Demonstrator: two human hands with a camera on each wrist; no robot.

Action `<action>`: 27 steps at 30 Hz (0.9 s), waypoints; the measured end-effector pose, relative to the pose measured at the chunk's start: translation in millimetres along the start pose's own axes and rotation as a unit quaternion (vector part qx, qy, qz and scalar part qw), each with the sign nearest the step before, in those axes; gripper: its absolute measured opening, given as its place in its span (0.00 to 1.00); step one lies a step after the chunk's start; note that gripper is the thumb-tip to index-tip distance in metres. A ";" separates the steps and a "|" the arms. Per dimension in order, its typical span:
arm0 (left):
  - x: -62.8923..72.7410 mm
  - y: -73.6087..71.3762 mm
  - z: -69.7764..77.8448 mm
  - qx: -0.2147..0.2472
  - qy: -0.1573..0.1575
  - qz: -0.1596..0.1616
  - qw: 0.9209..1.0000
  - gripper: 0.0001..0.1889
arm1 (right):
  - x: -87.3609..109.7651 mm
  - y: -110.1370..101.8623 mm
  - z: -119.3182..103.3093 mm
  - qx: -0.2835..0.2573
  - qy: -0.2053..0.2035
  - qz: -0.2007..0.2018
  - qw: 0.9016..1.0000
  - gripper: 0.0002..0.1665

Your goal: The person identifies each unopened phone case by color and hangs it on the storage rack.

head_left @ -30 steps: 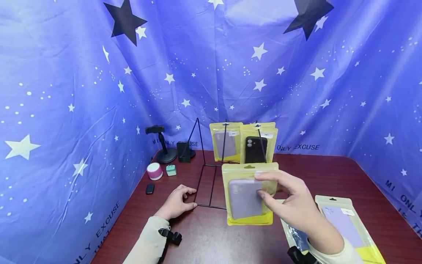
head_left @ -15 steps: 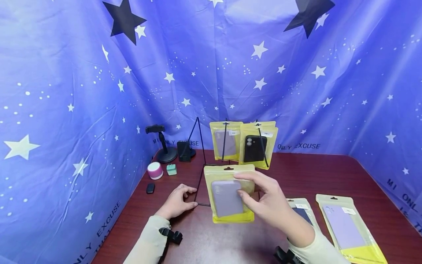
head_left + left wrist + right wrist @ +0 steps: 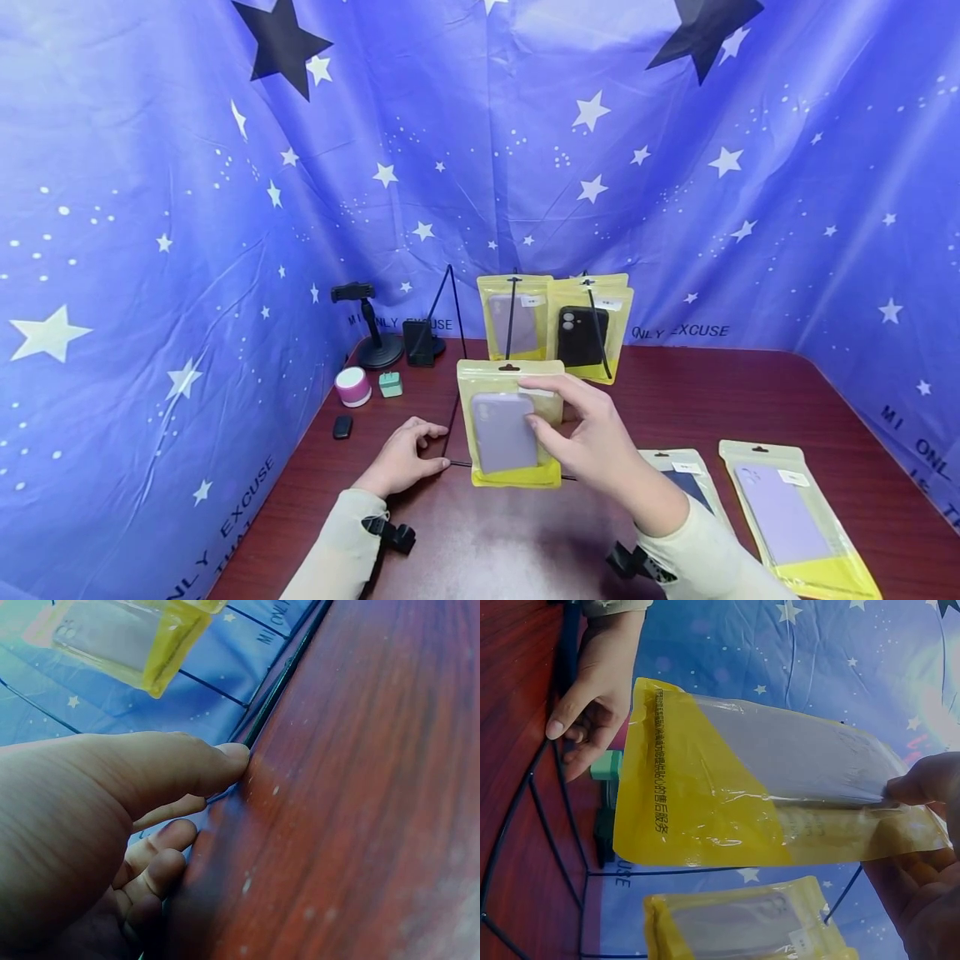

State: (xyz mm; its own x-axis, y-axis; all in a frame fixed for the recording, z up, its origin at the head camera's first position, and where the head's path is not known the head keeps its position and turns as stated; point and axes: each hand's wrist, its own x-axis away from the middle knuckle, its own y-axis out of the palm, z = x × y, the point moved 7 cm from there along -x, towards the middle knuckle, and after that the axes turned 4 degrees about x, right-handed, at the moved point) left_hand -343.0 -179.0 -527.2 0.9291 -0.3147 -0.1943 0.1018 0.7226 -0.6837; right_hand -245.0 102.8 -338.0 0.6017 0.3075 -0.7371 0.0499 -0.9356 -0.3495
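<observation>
In the head view my right hand pinches a yellow-edged clear pouch with a lilac phone case inside. It is held upright above the front of a black wire display rack, thumb in front and the other fingers mostly behind. My left hand holds the rack's front left corner at the table, its thumb on the base wire in the left wrist view. Farther back, a pouch with a lilac case and pouches with a black case in front hang on the rack's hooks.
Two more pouches, one with a dark case and one with a lilac case, lie on the table at right. A phone stand, a pink-and-white round item, a green charger and a small black item stand at left.
My right hand has carried the pouch leftward, then slightly up and away, towards the rack's left part. The left hand stays at the rack's corner.
</observation>
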 end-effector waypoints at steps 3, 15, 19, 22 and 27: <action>0.0 -0.2 0.4 0.002 0.001 -0.001 1.000 0.26 | -1.6 1.6 4.4 0.006 0.010 -0.003 1.000 0.29; -0.7 1.6 -2.5 -0.002 -0.001 -0.006 1.000 0.26 | -12.0 1.5 21.5 0.049 0.012 -0.002 0.999 0.30; -1.0 1.4 -1.9 0.002 -0.001 -0.003 1.000 0.25 | -15.0 2.1 29.6 0.052 0.026 0.007 0.998 0.30; -0.6 1.6 -1.8 0.004 -0.005 -0.004 1.000 0.25 | -19.6 2.2 25.0 0.051 0.032 0.015 0.998 0.29; -0.1 1.0 -0.2 0.003 -0.005 -0.003 1.000 0.25 | -26.5 2.5 34.5 0.040 0.041 0.017 0.998 0.30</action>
State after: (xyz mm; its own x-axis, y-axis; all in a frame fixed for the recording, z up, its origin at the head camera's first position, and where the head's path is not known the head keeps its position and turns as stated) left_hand -343.1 -178.4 -528.1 0.9318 -0.3130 -0.1837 0.1095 0.7251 -0.6798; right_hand -288.3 98.3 -339.3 0.6660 0.2569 -0.7003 -0.0341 -0.9273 -0.3727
